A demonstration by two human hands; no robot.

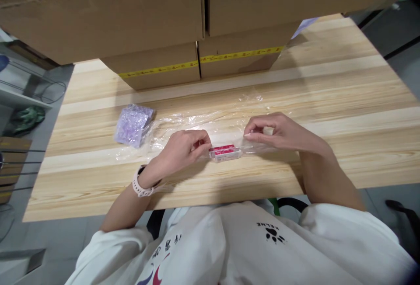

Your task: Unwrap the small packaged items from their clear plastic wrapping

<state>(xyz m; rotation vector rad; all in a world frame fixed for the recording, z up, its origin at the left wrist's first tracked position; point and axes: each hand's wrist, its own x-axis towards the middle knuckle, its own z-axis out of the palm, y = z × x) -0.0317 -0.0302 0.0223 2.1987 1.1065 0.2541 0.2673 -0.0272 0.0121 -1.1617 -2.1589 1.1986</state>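
A small red and white box (225, 153) lies near the table's front edge, with clear plastic film (203, 123) under and around it. At its left end, my left hand (190, 145) has thumb and fingertips pinched together on the film, touching or very near the box. To the right of the box, my right hand (275, 131) pinches the film between thumb and forefinger, apart from the box. The film spreads thinly over the wood behind both hands. A purple packet (133, 124) in crinkled clear wrap rests at the film's left end.
Large stacked cardboard boxes (157, 53) with yellow tape stand at the back of the wooden table (344, 101) and overhang it toward me. A purple sheet (305, 27) shows behind them at right. Wire shelving (26, 75) stands off to the left.
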